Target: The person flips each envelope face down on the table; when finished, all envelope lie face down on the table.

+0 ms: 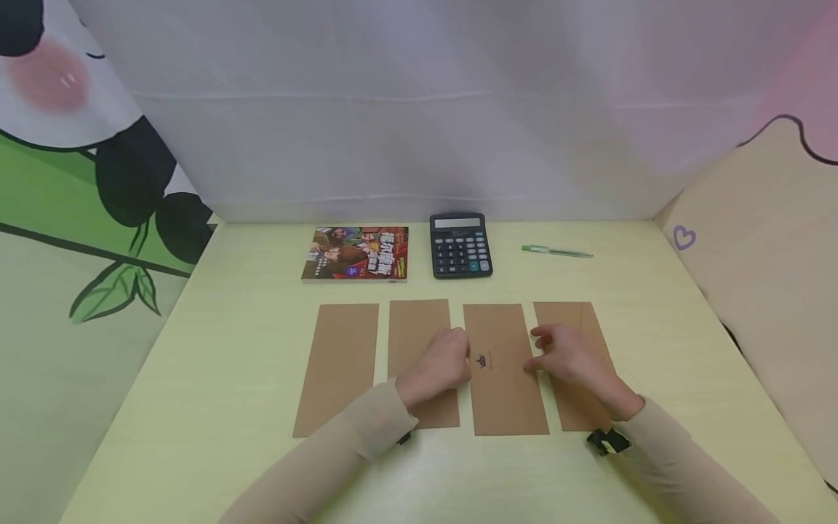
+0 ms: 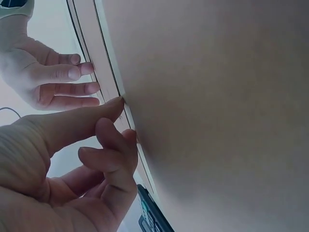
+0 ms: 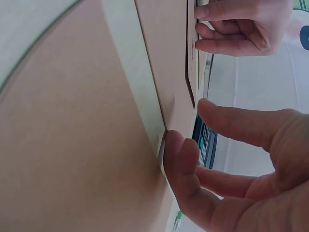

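Several flat brown kraft rectangles lie side by side on the table. The third from the left (image 1: 504,400) bears a small dark crown print and sits between the two hands. My left hand (image 1: 437,367) is at its left edge, over part of the second rectangle (image 1: 419,320). The left thumb and curled fingers touch down at the gap, apart from each other in the left wrist view. My right hand (image 1: 569,356) is over the rightmost rectangle (image 1: 579,415). Its thumb reaches the third rectangle's right edge, and its bent fingers stand apart from the thumb.
The leftmost brown rectangle (image 1: 340,364) lies left of the hands. Behind the row are a comic-style book (image 1: 356,255), a black calculator (image 1: 461,246) and a green pen (image 1: 556,252). A white cloth (image 1: 419,145) hangs along the table's far edge.
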